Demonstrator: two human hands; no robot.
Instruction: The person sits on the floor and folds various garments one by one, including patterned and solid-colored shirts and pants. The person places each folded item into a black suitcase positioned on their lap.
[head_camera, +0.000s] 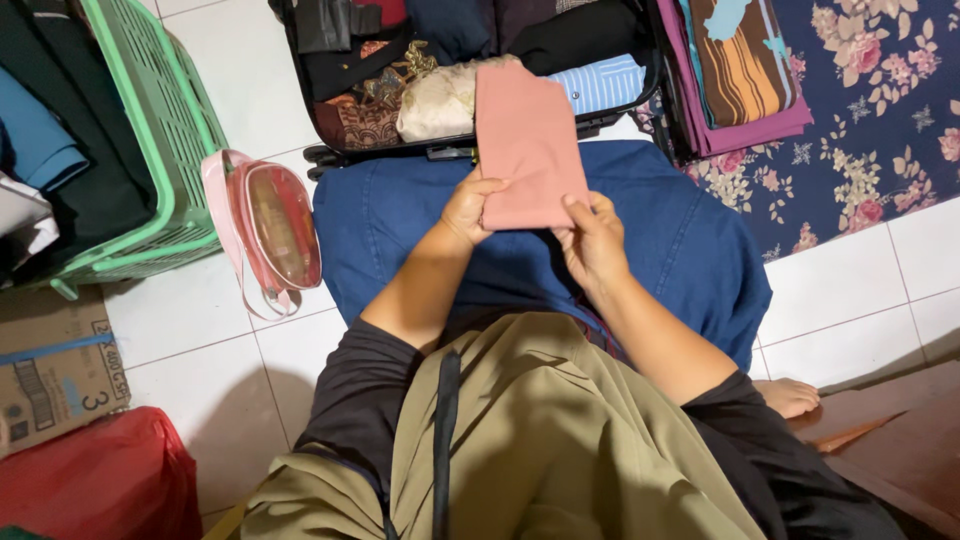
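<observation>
1. The left hand (468, 207) grips the lower left corner of a folded pink cloth (527, 143), thumb on top and fingers curled beneath, closed on the fabric.
2. The right hand (592, 238) pinches the lower right corner of the same cloth, thumb pressed on its upper face, fingers closed under the edge.
3. Both forearms extend forward from dark sleeves and converge at the cloth; the wrists are roughly level.
4. The cloth is held flat above a blue-clad lap (540, 250), its far end reaching over the rim of an open suitcase (400, 150).
5. The suitcase contains folded clothes, including a striped blue item (605, 83).
6. A green basket (165, 130) stands at left; a pink pouch (270, 225) lies on the tiled floor (850, 290) beside it.
</observation>
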